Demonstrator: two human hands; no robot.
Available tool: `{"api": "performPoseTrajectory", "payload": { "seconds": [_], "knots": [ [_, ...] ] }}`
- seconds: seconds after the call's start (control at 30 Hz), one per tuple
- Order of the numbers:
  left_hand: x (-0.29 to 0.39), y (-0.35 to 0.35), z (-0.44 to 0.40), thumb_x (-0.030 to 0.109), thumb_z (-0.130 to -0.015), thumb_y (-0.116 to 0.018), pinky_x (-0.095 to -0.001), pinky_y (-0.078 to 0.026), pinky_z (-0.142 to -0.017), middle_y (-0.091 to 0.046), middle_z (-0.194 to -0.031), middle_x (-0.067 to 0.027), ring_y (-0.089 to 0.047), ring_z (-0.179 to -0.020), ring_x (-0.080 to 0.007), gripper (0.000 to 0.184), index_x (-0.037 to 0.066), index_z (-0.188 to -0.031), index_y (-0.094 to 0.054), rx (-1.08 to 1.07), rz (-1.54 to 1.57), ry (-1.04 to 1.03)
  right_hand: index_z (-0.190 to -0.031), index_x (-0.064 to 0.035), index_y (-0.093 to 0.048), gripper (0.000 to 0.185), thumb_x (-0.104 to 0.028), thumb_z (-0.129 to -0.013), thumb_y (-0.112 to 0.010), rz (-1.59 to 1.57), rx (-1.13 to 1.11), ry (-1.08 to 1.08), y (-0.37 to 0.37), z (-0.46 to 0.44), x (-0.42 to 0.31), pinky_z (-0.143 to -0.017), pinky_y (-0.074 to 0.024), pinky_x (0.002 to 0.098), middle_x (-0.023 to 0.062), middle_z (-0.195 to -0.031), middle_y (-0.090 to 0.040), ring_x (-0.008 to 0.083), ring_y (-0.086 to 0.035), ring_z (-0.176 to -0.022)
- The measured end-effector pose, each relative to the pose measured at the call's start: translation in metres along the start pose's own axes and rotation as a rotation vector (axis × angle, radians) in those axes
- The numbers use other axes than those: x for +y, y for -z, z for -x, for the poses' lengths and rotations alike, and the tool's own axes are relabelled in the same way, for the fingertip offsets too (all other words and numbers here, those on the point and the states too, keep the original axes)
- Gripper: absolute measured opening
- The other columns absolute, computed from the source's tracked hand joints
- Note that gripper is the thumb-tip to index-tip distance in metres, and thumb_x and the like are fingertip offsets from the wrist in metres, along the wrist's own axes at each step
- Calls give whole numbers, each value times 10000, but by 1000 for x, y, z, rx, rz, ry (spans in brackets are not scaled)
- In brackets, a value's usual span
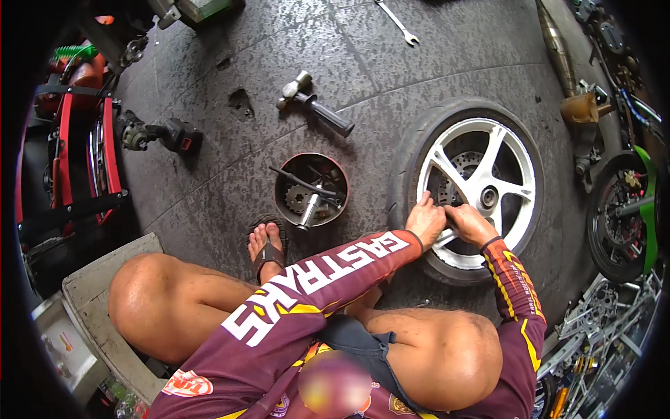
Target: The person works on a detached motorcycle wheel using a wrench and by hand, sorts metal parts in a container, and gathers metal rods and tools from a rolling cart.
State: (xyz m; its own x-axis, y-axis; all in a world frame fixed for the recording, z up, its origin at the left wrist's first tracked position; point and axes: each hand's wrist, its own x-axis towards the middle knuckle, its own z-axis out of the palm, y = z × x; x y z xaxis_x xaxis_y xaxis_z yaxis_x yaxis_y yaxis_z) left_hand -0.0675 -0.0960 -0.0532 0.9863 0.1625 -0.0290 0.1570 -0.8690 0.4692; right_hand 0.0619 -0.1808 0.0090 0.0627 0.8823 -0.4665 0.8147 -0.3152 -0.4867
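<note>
A motorcycle wheel with white spokes (492, 150) and a black tyre (534, 160) lies flat on the floor in front of me, to the right. Through its spokes a brake disc (466, 167) shows on the underside. My left hand (426, 222) is closed at the wheel's near left part, over the white rim, with its thumb pointing up. Right beside it, my right hand (472, 225) curls its fingers over a lower spoke, and the two hands nearly touch. Whatever sits between their fingers is hidden or too small to name.
A round tin (279, 199) holding a sprocket and metal parts stands left of the wheel. Beyond it lie a hammer (328, 117) and a wrench (399, 24). A cordless power tool (162, 135) is farther left. Another wheel (599, 248) and metal parts (604, 311) line the right.
</note>
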Motion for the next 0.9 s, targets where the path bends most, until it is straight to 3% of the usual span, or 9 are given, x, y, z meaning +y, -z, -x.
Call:
{"api": "performPoseTrajectory", "payload": {
  "seconds": [0.13,0.33,0.43,0.67,0.9],
  "knots": [
    [0,17,3,143,-776,-532,-407,-293,-1043,-631,-726,-104,-601,-851,-257,179,7,-787,-648,-85,-41,-51,-878,-7,-507,180,-117,-793,-622,-14,44,-18,-6,-1,2,-646,-464,496,231,-692,-590,420,-594,-733],
    [1,11,-1,130,-776,-525,-375,-317,-1021,-636,-712,-120,-604,-814,-240,154,9,-797,-618,9,17,23,-869,18,-534,104,-79,-834,-526,8,-4,-12,-13,0,9,-651,-473,489,253,-715,-603,424,-603,-727],
    [0,9,-1,138,-777,-523,-375,-308,-1028,-638,-725,-138,-600,-822,-248,163,6,-795,-615,-20,19,9,-928,6,-540,183,-85,-782,-602,-10,13,-22,-12,0,9,-654,-472,476,242,-723,-604,413,-599,-747],
    [0,14,0,133,-765,-531,-395,-274,-1050,-634,-711,-150,-593,-850,-265,173,-9,-758,-631,-101,17,-15,-894,8,-521,166,-91,-788,-601,-5,18,-93,-5,0,-4,-650,-465,483,235,-713,-604,420,-595,-744],
    [-1,14,1,127,-771,-526,-392,-271,-1053,-637,-713,-146,-594,-861,-273,173,-14,-778,-627,-92,17,-17,-873,6,-524,122,-87,-812,-573,-41,-2,5,-8,-2,7,-654,-459,483,239,-732,-606,423,-595,-754]
  ]
}}
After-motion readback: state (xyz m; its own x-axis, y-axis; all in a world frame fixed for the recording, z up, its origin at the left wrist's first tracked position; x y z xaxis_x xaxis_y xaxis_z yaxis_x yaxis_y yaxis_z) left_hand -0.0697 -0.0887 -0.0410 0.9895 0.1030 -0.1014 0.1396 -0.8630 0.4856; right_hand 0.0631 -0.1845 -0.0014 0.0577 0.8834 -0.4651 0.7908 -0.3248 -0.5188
